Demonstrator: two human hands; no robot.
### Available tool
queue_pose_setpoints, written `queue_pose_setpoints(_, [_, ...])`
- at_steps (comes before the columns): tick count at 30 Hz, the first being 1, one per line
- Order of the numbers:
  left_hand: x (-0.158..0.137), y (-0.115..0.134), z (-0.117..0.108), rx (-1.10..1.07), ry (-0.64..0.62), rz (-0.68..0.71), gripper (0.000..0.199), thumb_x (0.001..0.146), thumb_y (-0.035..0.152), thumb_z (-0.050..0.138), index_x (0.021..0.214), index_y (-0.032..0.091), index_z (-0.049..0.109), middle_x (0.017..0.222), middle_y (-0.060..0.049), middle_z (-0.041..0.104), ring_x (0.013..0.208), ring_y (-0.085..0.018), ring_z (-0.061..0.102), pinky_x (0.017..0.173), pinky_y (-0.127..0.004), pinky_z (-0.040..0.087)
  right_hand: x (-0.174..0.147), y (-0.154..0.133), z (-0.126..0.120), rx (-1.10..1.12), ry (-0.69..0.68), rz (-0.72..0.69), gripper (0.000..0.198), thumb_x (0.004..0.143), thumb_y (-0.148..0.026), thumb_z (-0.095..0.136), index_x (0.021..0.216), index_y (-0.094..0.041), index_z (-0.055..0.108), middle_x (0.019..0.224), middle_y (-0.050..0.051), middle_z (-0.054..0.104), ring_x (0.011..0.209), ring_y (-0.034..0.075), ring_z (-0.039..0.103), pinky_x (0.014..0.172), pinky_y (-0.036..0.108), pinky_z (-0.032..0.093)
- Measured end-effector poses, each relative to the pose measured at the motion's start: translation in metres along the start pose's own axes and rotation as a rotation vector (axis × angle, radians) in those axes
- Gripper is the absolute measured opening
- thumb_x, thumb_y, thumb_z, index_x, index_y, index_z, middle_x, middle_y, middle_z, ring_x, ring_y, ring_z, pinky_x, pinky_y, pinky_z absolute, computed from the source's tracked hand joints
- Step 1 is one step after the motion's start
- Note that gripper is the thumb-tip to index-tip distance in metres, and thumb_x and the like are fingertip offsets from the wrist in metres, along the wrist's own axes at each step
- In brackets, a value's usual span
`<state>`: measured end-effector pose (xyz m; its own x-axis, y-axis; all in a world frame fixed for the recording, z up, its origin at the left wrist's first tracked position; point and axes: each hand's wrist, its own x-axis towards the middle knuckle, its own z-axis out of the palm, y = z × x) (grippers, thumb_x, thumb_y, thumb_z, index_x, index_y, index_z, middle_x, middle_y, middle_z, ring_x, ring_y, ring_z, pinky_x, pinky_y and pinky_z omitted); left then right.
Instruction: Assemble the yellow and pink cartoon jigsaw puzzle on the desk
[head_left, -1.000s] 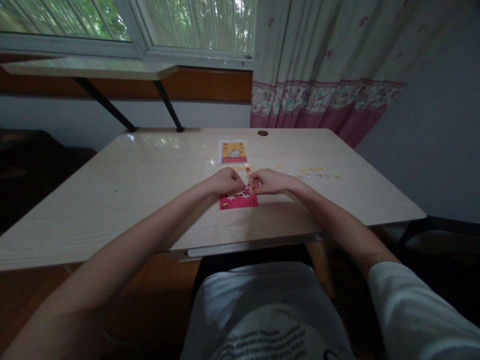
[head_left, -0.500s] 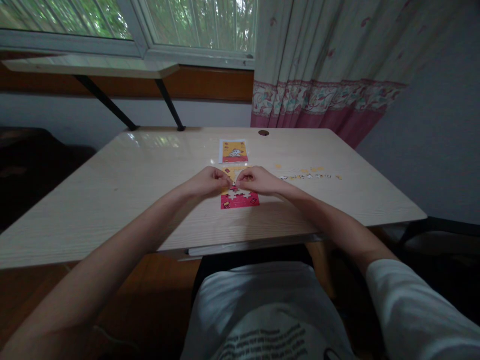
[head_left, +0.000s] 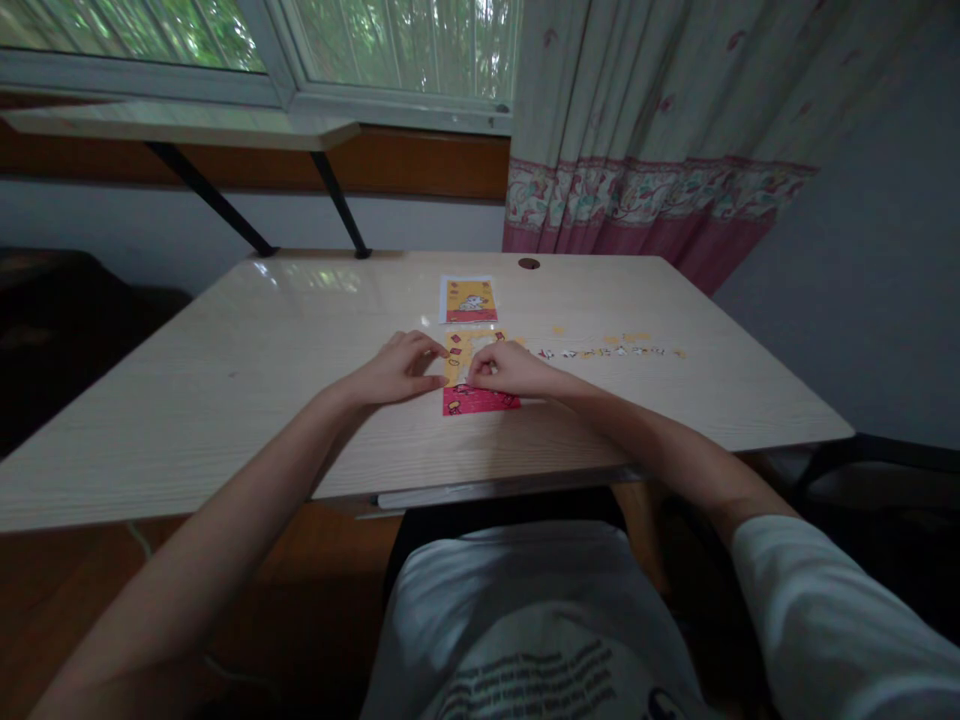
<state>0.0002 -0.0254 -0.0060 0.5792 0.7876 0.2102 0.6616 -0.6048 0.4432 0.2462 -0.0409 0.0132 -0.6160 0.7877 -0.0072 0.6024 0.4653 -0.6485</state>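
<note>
On the left, the person's left hand [head_left: 405, 368] is by the left side of the puzzle [head_left: 480, 403]. Its thumb and fingers are spread apart, like a little mouth that faces right, and I see nothing held in it. The tips come right up to the puzzle's left edge, but I can't tell if they touch it.

Next comes the puzzle, flat on the pale table [head_left: 225, 420]. It is yellow at the far part and red at the near part. Its long way seems to run from the person toward the window [head_left: 405, 50], so its short way goes from hand to hand. There is a pale patch in the yellow part, near the right hand. Just past the far edge lies a picture card [head_left: 471, 302] with a white animal on it (it has the same yellow and red).

The right hand [head_left: 511, 368] is the nearer one. It is over the middle of the puzzle, close to where yellow meets red, while the left hand is only at the side. Its fingers are bent in toward the thumb. They're too small to tell if they pinch a piece.

Farther right, loose pieces [head_left: 619, 351] lie in a row, well apart from the left hand.
</note>
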Motion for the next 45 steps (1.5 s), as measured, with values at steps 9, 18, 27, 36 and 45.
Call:
queue_pose_setpoints(9, [-0.0028, -0.0059, 0.0093, 0.045, -0.07, 0.074, 0.073, 0.082, 0.072, 0.058, 0.131, 0.017, 0.059, 0.137, -0.018, 0.055, 0.128, -0.038, 0.049, 0.109, -0.057, 0.038, -0.0007, -0.0022, 0.0048, -0.094, 0.052, 0.005, 0.012, 0.078, -0.013, 0.064, 0.083, -0.012, 0.075, 0.075, 0.003, 0.068, 0.069, 0.011, 0.058, 0.065, 0.023, 0.038])
queue_pose_setpoints(18, [-0.0038, -0.0013, 0.0072, 0.064, -0.071, 0.072, 0.081, 0.083, 0.079, 0.05, 0.132, 0.015, 0.059, 0.136, -0.019, 0.057, 0.128, -0.037, 0.051, 0.109, -0.055, 0.039, -0.0015, -0.001, 0.0049, -0.096, 0.078, -0.043, 0.013, 0.081, -0.019, 0.067, 0.091, -0.014, 0.074, 0.079, 0.002, 0.069, 0.071, 0.011, 0.057, 0.067, 0.022, 0.038])
queue_pose_setpoints(27, [-0.004, -0.0027, 0.0081, 0.06, -0.067, 0.069, 0.085, 0.081, 0.082, 0.049, 0.133, 0.015, 0.059, 0.137, -0.019, 0.057, 0.128, -0.038, 0.051, 0.109, -0.056, 0.039, -0.0003, 0.0009, 0.0064, -0.1, 0.039, -0.04, 0.015, 0.08, -0.018, 0.068, 0.094, -0.014, 0.075, 0.082, 0.003, 0.071, 0.071, 0.011, 0.059, 0.067, 0.022, 0.038])
queue_pose_setpoints(36, [-0.0032, -0.0062, 0.0089, 0.062, -0.066, 0.07, 0.082, 0.081, 0.081, 0.051, 0.132, 0.019, 0.06, 0.136, -0.017, 0.058, 0.127, -0.038, 0.051, 0.109, -0.056, 0.04, -0.0024, -0.0019, 0.006, -0.083, 0.036, -0.026, 0.016, 0.08, -0.017, 0.068, 0.093, -0.013, 0.075, 0.08, 0.002, 0.071, 0.07, 0.011, 0.06, 0.067, 0.022, 0.039])
queue_pose_setpoints(45, [-0.0033, -0.0039, 0.0077, 0.066, -0.077, 0.072, 0.082, 0.082, 0.08, 0.051, 0.133, 0.017, 0.059, 0.137, -0.019, 0.057, 0.128, -0.038, 0.05, 0.109, -0.057, 0.039, -0.0009, -0.0017, 0.0076, -0.064, 0.033, 0.014, 0.017, 0.08, -0.02, 0.069, 0.096, -0.014, 0.073, 0.081, 0.002, 0.07, 0.071, 0.011, 0.059, 0.067, 0.022, 0.039])
